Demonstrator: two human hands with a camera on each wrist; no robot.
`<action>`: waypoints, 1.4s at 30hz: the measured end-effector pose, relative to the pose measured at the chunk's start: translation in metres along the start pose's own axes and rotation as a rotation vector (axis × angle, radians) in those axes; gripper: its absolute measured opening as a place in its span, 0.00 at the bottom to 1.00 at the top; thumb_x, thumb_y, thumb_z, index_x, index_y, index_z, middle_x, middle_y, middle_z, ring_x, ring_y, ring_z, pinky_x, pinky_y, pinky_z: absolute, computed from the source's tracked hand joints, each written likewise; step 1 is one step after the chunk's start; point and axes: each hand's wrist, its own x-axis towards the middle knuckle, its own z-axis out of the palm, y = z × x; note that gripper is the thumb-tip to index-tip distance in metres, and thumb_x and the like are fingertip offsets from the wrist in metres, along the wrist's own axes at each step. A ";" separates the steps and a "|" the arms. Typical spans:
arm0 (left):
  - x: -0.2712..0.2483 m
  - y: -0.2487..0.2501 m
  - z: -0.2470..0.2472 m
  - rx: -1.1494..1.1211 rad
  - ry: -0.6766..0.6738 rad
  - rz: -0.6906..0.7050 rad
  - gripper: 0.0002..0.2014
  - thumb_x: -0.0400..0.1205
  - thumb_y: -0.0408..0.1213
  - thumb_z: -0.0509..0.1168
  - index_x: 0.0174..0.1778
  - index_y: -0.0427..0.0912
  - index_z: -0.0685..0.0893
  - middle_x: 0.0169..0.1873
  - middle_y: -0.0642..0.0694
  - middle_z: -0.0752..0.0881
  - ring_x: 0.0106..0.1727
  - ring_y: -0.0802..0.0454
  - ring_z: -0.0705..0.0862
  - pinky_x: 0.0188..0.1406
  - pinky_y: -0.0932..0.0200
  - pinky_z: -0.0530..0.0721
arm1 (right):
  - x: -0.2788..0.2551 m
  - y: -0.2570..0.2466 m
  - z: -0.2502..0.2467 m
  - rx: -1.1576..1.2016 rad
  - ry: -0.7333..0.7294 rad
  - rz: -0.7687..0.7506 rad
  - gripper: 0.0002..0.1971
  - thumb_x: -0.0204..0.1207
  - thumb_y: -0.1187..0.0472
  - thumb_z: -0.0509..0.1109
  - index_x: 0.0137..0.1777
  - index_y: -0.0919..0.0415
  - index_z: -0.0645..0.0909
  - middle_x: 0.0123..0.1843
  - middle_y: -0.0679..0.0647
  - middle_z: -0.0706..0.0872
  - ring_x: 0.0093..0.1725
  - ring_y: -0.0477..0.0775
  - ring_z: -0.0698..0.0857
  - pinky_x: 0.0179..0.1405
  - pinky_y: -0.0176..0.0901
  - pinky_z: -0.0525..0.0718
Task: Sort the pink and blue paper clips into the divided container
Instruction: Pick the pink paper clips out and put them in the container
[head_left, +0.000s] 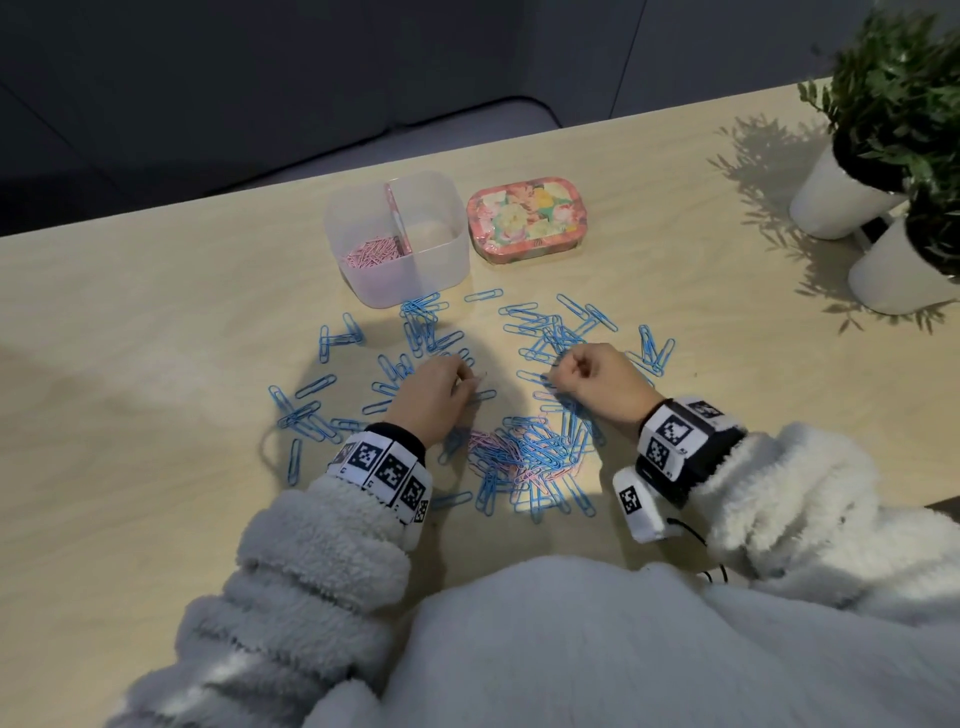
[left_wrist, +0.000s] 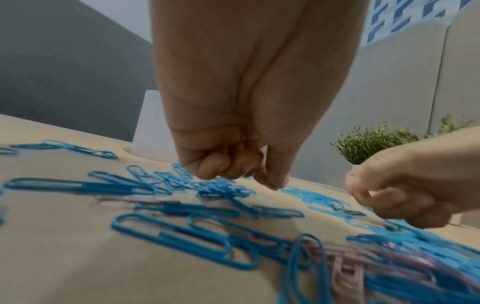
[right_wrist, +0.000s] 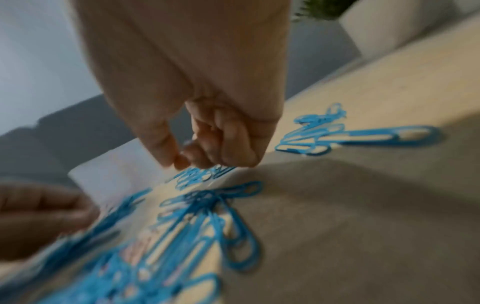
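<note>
A clear divided container stands at the back of the table; its left half holds pink clips and its right half looks bare. Blue clips lie scattered in front of it. A mixed blue and pink pile sits between my wrists. My left hand is curled low over the table, thumb and forefinger pinching what looks like a pale pink clip. My right hand is curled over blue clips, its thumb and forefinger pinching a small clip of unclear colour.
A flowered tin sits just right of the container. Two white pots with green plants stand at the far right. The table's back edge runs just behind the container, with dark floor beyond.
</note>
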 end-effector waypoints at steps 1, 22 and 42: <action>0.000 0.000 -0.003 -0.053 0.008 -0.007 0.09 0.83 0.38 0.57 0.42 0.37 0.78 0.35 0.45 0.77 0.37 0.48 0.74 0.38 0.54 0.70 | -0.002 0.000 0.002 -0.194 -0.017 -0.059 0.10 0.71 0.56 0.73 0.30 0.52 0.77 0.26 0.46 0.79 0.29 0.49 0.78 0.31 0.43 0.74; -0.031 -0.026 -0.016 -0.517 -0.162 -0.219 0.13 0.85 0.38 0.55 0.38 0.42 0.80 0.27 0.50 0.71 0.29 0.55 0.70 0.27 0.66 0.70 | -0.006 -0.008 -0.020 0.323 0.004 0.106 0.10 0.74 0.71 0.67 0.32 0.63 0.80 0.12 0.44 0.72 0.11 0.40 0.66 0.15 0.26 0.64; -0.046 -0.021 -0.012 0.002 -0.062 -0.060 0.10 0.75 0.46 0.69 0.47 0.44 0.81 0.27 0.56 0.71 0.30 0.58 0.71 0.29 0.61 0.66 | -0.004 -0.023 0.011 -0.039 -0.130 -0.075 0.05 0.76 0.70 0.61 0.41 0.61 0.72 0.29 0.50 0.76 0.28 0.50 0.75 0.35 0.34 0.74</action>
